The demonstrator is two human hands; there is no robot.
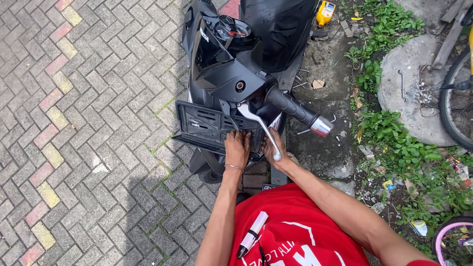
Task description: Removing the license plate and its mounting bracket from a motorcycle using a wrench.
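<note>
View from above of a person in a red shirt working at the front of a black scooter parked on patterned paving bricks. The left hand lies flat against the black plate holder, a ribbed rectangular frame mounted low on the scooter's front; its fingers are spread and pressed on the frame's right-hand end rather than curled round anything, apparently to steady the frame. A thin bracelet circles that wrist. The right hand reaches in just beside the left, under the silver brake lever, with its fingertips at the same edge of the frame; the lever crosses in front of them, so whether they pinch a small part or merely press cannot be told. Both forearms converge on this one spot, which suggests the work centres on the frame's right fixing point. Above the hands, the handlebar grip projects to the right. A white marker is clipped at the shirt front. Loose metal tools lie on a round concrete slab among weeds, well apart from the hands, and a yellow bottle stands near the scooter.
</note>
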